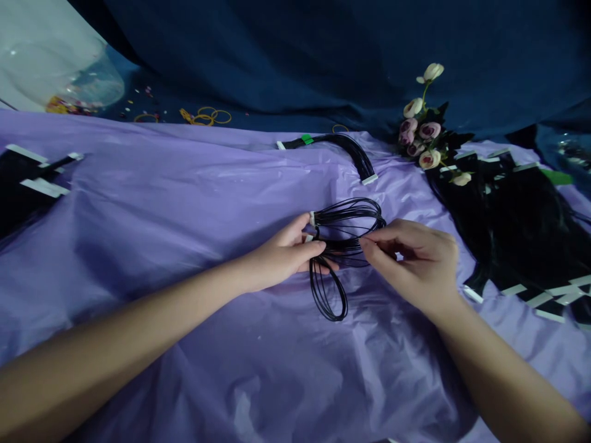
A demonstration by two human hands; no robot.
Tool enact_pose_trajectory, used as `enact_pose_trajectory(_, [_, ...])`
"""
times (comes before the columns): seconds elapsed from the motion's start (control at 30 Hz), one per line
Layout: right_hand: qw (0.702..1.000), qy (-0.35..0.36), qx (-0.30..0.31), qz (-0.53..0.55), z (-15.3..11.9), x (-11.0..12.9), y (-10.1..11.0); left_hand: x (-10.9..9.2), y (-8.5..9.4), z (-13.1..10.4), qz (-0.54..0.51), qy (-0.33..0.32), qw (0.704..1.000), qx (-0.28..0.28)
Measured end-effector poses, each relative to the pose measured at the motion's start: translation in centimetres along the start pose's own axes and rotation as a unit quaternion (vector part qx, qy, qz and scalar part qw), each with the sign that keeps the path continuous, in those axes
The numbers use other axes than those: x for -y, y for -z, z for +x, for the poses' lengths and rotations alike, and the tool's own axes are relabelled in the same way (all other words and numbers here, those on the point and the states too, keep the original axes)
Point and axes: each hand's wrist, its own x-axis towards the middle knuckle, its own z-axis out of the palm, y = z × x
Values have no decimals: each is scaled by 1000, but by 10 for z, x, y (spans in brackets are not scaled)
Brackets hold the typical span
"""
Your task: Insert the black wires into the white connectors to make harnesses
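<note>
A black wire harness (346,212) with a white connector (313,218) is held in loops above the purple cloth. My left hand (295,249) grips it near the connector end, thumb on top and fingers underneath. One smaller loop hangs below that hand. At the right side of the big loop, my right hand (410,258) pinches the wires between thumb and forefinger. The exact strands in that pinch are hard to make out. Farther back lies another black harness (344,144), curved, with white connectors at both ends and green tape near one.
Purple sheeting (184,178) covers the table. Piles of black harnesses lie at right (530,221) and far left (23,184). Artificial flowers (429,131) stand back right. Yellow rubber bands (203,117) and a clear bag (95,83) with small coloured pieces lie along the back.
</note>
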Motion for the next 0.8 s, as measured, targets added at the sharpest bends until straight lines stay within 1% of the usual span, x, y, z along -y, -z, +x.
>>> enact_pose_trajectory(0.23, [1000,16,11,4,-1,-3,-2,2,2,1,2,-9,1000,14])
enact_pose_trajectory(0.37, [1000,7,11,-6,-1,-3,-3,2,1,2,4,-6,1000,7])
enact_pose_trajectory(0.57, [998,-61,25,-6,-4,2,-6,0,-3,-1,21,-19,1000,-9])
enact_pose_trajectory(0.8, [985,-164,29,45,-8,4,-7,1,-4,-3,79,-49,996,3])
